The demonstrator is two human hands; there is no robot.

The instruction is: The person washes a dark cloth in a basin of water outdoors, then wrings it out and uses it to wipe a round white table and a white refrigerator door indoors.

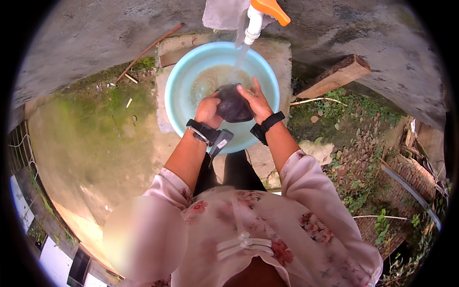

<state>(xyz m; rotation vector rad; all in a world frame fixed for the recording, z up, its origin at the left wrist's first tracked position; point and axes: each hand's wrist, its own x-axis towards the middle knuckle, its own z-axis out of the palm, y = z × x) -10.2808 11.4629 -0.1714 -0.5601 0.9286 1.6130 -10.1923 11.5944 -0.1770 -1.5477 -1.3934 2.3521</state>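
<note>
Between my two hands is a dark, wet-looking item (233,104), perhaps a cloth or a shoe; I cannot tell which. My left hand (209,109) grips its left side, fingers partly hidden. On its right side my right hand (255,100) holds it with the thumb on top, a finger pointing away from it. Both are over a light blue plastic basin (175,68) with some cloudy water (204,80) at the bottom. Water runs from a white plastic tap (253,30) with an orange lever (271,10) and falls just beyond the item.
A grey cloth (224,14) hangs behind the tap on the concrete wall (118,28). The basin stands on a stone slab (283,64). A wooden beam (333,77) leans at the right, and a thin rusty rod (150,50) at the left. Mossy ground (100,118) lies leftward.
</note>
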